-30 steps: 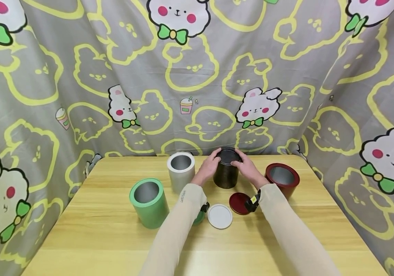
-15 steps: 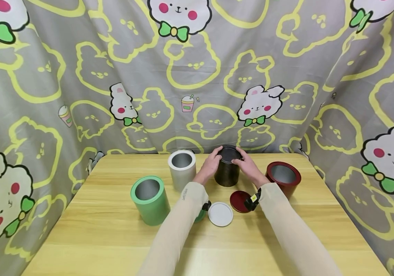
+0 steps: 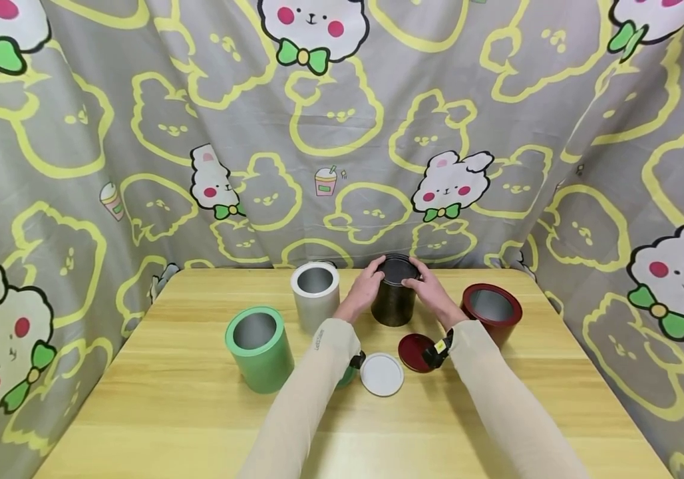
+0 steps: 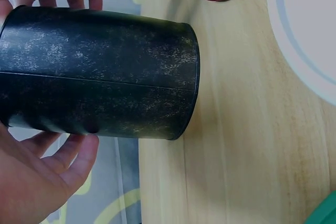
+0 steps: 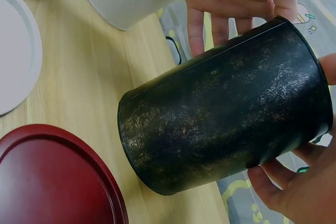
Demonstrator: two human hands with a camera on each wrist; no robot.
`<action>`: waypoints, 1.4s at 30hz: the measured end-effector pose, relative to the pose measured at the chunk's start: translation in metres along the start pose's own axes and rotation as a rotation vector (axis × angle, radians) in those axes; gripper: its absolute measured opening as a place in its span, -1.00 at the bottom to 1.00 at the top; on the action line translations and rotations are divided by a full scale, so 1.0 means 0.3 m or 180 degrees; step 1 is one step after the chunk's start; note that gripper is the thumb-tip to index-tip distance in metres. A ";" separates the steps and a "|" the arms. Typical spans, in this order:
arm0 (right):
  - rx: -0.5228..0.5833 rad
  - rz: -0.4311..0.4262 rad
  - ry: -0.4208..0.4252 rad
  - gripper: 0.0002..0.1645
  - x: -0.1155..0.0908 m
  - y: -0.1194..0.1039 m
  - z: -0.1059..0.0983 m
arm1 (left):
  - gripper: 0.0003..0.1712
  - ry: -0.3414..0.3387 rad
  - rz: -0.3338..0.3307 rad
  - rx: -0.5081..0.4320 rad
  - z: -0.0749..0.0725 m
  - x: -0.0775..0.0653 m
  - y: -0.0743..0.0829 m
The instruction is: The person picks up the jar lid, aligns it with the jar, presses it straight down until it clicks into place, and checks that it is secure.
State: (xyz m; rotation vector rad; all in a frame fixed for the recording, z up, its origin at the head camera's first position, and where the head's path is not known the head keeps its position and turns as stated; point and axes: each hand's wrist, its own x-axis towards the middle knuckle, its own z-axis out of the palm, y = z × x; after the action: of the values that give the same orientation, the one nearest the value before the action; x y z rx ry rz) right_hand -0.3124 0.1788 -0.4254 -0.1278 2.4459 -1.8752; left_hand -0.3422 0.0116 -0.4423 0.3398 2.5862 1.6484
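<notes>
From my end, I see the left hand (image 3: 366, 287) and the right hand (image 3: 428, 293) on opposite sides of a black metal cylindrical canister (image 3: 393, 306) with a worn, scuffed surface. The grip is closed around it on both sides near the top, fingers bent against the wall. The canister is upright at the far part of a pale wood-grain counter (image 3: 156, 399); I can't tell whether its dark top is a lid.

To the left of it I have a white cylindrical canister (image 3: 318, 309), uncovered, and nearer me a green cylindrical canister (image 3: 267, 369), also uncovered. Just right of the right forearm is an open dark red cylindrical canister (image 3: 504, 326). Between the forearms lie a round dark red lid (image 3: 416, 351) and a round white lid (image 3: 381, 374), with a round green lid (image 3: 346, 377) partly hidden by the left sleeve.
</notes>
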 end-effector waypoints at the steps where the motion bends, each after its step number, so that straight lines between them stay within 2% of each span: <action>1: -0.0001 -0.0019 0.0005 -0.18 0.009 0.019 -0.001 | -0.44 -0.0005 -0.0006 -0.0029 0.001 -0.001 -0.003; 7: -0.0020 -0.0154 0.0021 -0.19 0.015 0.041 0.007 | -0.45 0.0029 0.0066 -0.0129 0.003 0.001 -0.007; 14: -0.0052 -0.0142 0.0035 -0.20 0.018 0.038 0.006 | -0.45 0.0017 0.0049 -0.0117 -0.001 0.003 -0.004; 20: -0.0113 -0.0072 -0.0020 -0.16 0.024 0.031 -0.001 | -0.43 -0.0129 0.0041 0.0246 -0.010 0.001 0.013; 28: -0.0244 0.0002 0.0059 -0.14 0.024 0.015 -0.006 | -0.43 -0.0240 0.0071 0.0628 -0.029 0.004 0.020; 34: -0.0417 -0.0103 0.0107 -0.13 0.023 0.009 -0.011 | -0.42 -0.0139 0.0239 0.0632 -0.026 0.009 0.021; 42: -0.0839 -0.0422 0.0387 -0.23 0.004 -0.027 -0.012 | -0.42 0.0039 0.0530 0.0558 -0.052 -0.021 0.056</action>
State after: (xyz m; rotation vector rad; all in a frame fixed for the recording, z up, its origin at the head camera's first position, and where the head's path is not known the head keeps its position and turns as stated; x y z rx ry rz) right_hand -0.3136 0.1801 -0.4167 -0.1972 2.8243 -1.6409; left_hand -0.3360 0.0032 -0.4210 0.5707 2.7872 1.4741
